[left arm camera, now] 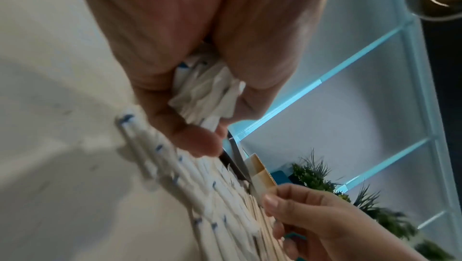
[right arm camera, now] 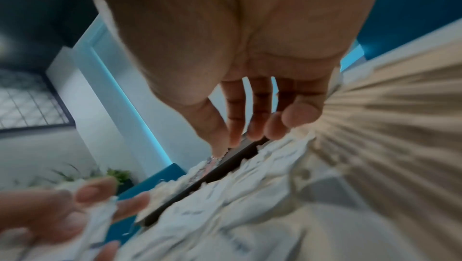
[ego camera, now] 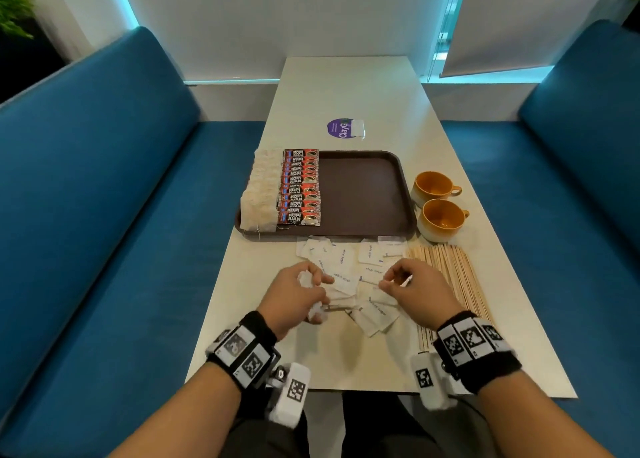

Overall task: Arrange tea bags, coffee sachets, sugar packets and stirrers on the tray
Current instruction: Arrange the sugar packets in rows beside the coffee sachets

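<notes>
Overhead, my left hand (ego camera: 294,293) clutches a bunch of sugar packets (ego camera: 306,279) above the loose pile on the table (ego camera: 346,360); my right hand (ego camera: 414,289) hovers near the stirrers (ego camera: 457,277). Tea bags (ego camera: 259,191) and coffee sachets (ego camera: 299,187) line the tray (ego camera: 363,194) at its left. Left wrist: fingers (left arm camera: 160,79) curl round the packets. Right wrist: blurred, fingers (right arm camera: 260,119) reach down; I cannot tell if they pinch anything.

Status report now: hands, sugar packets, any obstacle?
Left hand grips sugar packets. Right hand over loose packets, grip unclear. Tray right half free.
</notes>
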Demonstrator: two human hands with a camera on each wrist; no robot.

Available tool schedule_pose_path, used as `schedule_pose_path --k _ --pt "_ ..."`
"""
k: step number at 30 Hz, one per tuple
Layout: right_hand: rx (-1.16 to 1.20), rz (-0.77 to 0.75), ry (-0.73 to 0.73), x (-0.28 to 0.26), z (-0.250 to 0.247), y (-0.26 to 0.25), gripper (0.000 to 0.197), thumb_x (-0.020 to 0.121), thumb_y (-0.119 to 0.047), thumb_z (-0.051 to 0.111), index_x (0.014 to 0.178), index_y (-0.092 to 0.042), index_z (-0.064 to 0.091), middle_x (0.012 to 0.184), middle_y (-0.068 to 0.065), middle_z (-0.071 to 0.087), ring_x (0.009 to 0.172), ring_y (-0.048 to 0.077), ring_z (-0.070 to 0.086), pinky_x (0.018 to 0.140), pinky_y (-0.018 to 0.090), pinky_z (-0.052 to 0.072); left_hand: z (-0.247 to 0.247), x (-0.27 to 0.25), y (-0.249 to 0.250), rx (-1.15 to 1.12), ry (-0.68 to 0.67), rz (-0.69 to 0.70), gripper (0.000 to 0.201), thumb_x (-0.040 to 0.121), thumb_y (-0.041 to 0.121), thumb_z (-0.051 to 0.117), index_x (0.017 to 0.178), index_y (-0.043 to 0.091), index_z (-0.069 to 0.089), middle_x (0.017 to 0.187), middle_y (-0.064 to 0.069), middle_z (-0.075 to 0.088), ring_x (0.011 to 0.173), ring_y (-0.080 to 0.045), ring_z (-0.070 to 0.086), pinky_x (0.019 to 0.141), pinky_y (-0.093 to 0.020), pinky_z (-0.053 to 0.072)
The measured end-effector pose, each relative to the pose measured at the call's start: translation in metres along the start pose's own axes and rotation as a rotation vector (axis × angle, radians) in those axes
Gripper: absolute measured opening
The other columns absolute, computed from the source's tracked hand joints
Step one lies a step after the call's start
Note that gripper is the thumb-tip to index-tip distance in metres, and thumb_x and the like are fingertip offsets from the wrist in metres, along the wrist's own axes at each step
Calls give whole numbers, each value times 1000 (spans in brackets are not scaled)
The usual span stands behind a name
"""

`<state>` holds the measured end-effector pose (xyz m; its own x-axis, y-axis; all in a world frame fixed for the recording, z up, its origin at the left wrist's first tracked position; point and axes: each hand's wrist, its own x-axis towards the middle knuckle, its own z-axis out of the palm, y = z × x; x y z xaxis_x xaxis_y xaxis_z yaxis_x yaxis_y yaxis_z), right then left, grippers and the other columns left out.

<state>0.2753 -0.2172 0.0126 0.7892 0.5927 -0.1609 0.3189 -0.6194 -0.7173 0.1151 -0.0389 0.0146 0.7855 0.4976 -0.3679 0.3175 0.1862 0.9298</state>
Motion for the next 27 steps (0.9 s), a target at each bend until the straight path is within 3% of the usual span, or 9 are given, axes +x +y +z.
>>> schedule_pose_path --k 3,5,7,10,13,20,24,27 --pt "-207 52 37 23 -7 14 18 92 -32 71 109 -25 70 116 -4 57 109 18 58 93 34 49 2 23 12 334 70 55 25 78 -7 59 70 16 53 98 -4 74 71 -21 63 51 -31 51" --pt "-323 69 18 33 -8 18 35 94 -38 68 125 -23 64 129 -1 54 121 22 52 102 40 49 7 36 18 594 66 90 17 81 6 70 77 21 61 89 -3 72 64 -16 63 55 -26 51" --pt "-414 82 -6 36 -7 16 50 93 -44 66 137 -23 55 137 0 51 130 24 43 106 43 46 14 46 21 803 7 87 16 86 27 77 99 29 68 96 0 69 76 -12 65 68 -26 52" --pt "-551 58 -58 36 -2 14 60 93 -46 67 144 -21 47 141 3 49 134 26 37 109 42 43 23 60 17 1083 -41 67 41 90 43 70 130 41 60 127 0 62 106 -19 64 92 -37 53" --pt "-511 67 -67 36 3 15 62 92 -44 68 146 -22 47 139 3 53 135 26 36 109 43 43 28 62 13 1247 -57 48 48 91 47 66 137 45 54 134 0 56 113 -24 62 92 -39 54" --pt "-498 93 -122 36 0 11 62 78 -55 80 131 -29 59 131 -2 49 129 21 37 107 39 43 21 55 8 1295 -59 57 33 82 47 77 109 41 60 117 5 50 106 -21 59 87 -39 54" --pt "-320 102 -169 30 5 6 46 72 -37 89 108 -32 61 107 -9 48 108 14 49 98 33 49 9 49 10 1257 -63 20 30 75 44 82 92 38 58 114 7 46 100 -19 60 85 -41 55" --pt "-222 81 -168 25 10 1 36 73 -27 88 93 -33 59 100 -6 54 89 14 57 88 34 55 -2 45 11 1202 -68 21 27 75 40 82 80 34 56 114 10 54 102 -18 59 89 -42 54"
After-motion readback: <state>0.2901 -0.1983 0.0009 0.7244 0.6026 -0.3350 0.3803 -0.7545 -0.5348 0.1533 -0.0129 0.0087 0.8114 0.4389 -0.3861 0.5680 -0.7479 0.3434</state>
